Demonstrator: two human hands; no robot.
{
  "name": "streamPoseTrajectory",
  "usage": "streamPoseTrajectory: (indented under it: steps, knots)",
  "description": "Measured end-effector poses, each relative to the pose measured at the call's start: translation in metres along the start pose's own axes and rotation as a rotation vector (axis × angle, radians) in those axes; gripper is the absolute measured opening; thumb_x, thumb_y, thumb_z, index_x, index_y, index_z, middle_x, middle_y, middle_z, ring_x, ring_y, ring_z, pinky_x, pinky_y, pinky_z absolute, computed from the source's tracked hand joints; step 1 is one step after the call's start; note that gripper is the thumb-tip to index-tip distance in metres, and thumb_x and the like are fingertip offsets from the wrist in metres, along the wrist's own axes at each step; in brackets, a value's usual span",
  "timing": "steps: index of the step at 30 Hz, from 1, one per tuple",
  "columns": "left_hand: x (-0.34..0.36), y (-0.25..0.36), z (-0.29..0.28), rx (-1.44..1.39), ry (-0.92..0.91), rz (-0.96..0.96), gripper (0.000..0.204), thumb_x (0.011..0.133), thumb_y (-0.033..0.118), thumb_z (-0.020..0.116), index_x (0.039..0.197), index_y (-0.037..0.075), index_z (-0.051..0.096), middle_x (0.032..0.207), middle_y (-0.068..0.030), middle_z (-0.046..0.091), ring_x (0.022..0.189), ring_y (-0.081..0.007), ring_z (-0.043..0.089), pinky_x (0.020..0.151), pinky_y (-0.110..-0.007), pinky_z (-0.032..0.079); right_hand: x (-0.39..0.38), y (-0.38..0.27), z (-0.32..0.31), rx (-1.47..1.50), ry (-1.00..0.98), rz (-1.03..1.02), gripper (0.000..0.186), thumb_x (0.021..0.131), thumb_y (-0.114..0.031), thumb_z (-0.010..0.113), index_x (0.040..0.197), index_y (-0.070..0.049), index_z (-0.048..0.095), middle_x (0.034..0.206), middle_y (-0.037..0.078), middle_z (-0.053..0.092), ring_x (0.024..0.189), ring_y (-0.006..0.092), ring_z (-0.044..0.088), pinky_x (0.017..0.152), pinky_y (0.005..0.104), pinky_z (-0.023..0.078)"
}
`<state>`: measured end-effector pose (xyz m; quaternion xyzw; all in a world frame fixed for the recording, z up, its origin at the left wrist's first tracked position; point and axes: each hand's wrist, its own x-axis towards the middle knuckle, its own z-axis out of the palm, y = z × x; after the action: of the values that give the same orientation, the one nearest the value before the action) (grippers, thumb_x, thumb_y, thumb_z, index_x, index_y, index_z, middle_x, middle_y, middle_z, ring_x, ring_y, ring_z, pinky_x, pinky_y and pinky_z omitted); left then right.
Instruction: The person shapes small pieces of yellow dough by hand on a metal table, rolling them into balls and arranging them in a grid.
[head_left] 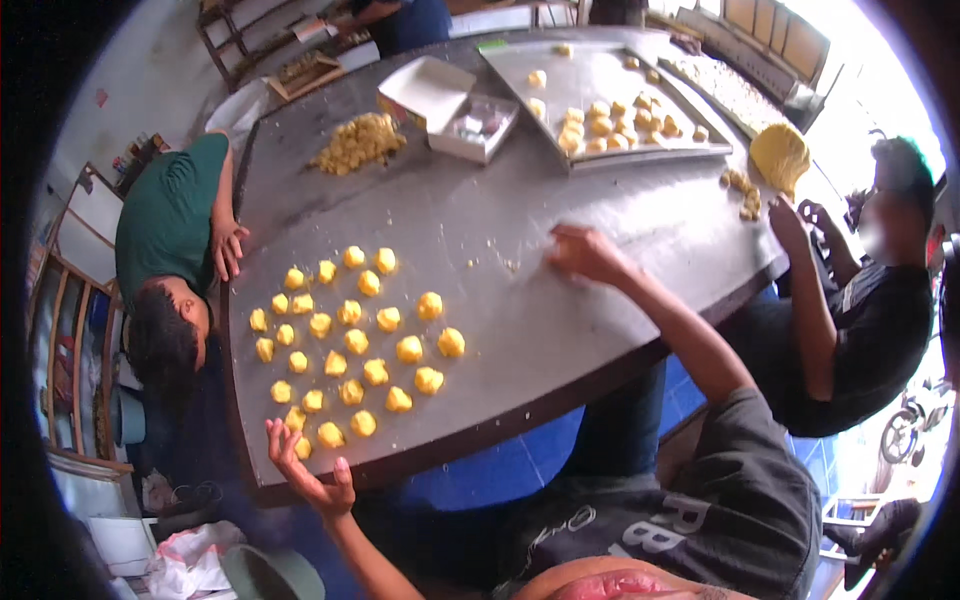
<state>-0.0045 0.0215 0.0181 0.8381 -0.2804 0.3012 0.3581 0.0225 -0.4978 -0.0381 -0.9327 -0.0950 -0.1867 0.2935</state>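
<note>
Beside dough balls (350,340) — left hand (310,475), open-palmed

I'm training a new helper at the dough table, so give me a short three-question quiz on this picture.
1. True or false: the left hand, open, palm up, hovers at the near edge of the dark grey round table.
2. The right hand rests on: A) bare tabletop, B) the long metal tray of dough pieces, C) the white open cardboard box.
3. What lies in rows just beyond the left hand?

Key: 1 true. 2 A. 3 small round yellow dough balls.
</note>
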Motion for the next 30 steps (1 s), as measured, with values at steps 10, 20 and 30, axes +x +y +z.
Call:
streamPoseTrajectory:
  steps: [10,20,30]
  knots:
    - [-0.006,-0.005,0.006,-0.043,-0.024,0.017,0.057,0.077,0.034,0.055,0.119,-0.001,0.038,0.129,-0.0217,0.034,0.127,-0.0391,0.029,0.103,-0.053,0.027,-0.004,-0.004,-0.016,0.049,-0.089,0.14,0.081,0.067,-0.039,0.076,0.131,-0.006,0.038,0.13,0.018,0.043,0.112,0.0291,0.051,0.096,0.0399,0.039]
    - [-0.005,-0.006,0.006,-0.043,-0.03,-0.014,0.061,0.076,0.037,0.056,0.12,0.0,0.038,0.129,-0.0209,0.034,0.128,-0.0392,0.027,0.103,-0.052,0.027,0.004,0.002,-0.015,0.011,-0.047,-0.004,0.049,0.072,-0.024,0.073,0.112,-0.002,0.055,0.115,0.018,0.055,0.103,0.0312,0.055,0.088,0.0379,0.046]
    - [-0.005,-0.007,0.007,-0.065,-0.012,-0.019,0.064,0.076,0.036,0.056,0.124,0.0,0.033,0.129,-0.0217,0.033,0.127,-0.0388,0.029,0.103,-0.053,0.027,0.027,0.015,-0.054,-0.075,0.047,0.152,0.072,0.073,-0.044,0.07,0.128,-0.006,0.043,0.124,0.018,0.05,0.115,0.0263,0.048,0.1,0.0388,0.036]
